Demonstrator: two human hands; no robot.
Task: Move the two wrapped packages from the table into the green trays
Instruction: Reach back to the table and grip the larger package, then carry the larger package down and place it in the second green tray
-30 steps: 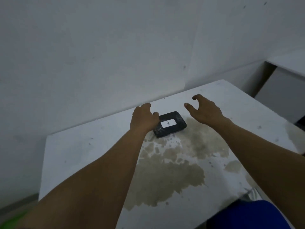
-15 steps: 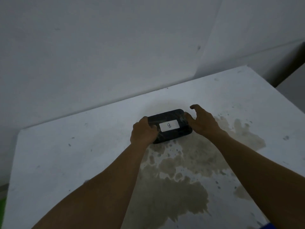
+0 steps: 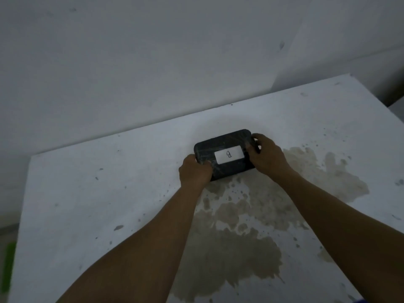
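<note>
A: Starting nearest us: stained table [image 3: 87, 215], a green sliver [image 3: 8, 265] at its left edge, maybe a tray. We see nothing delivered.

B: Farther out, our left hand [image 3: 194, 171] and right hand [image 3: 267, 155] clamp the wrapped package [image 3: 220, 147] by its short ends, fingers [image 3: 254, 138] curled over its edges. It looks seated on the table. Second package not visible.

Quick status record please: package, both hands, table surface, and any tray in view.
package: one dark wrapped package with a white label, flat on the table
left hand: gripping the package's near-left corner
right hand: gripping its right end
table: white top with a brown stain near the person
tray: only a green sliver at the left edge, unclear
second package: not visible
</note>
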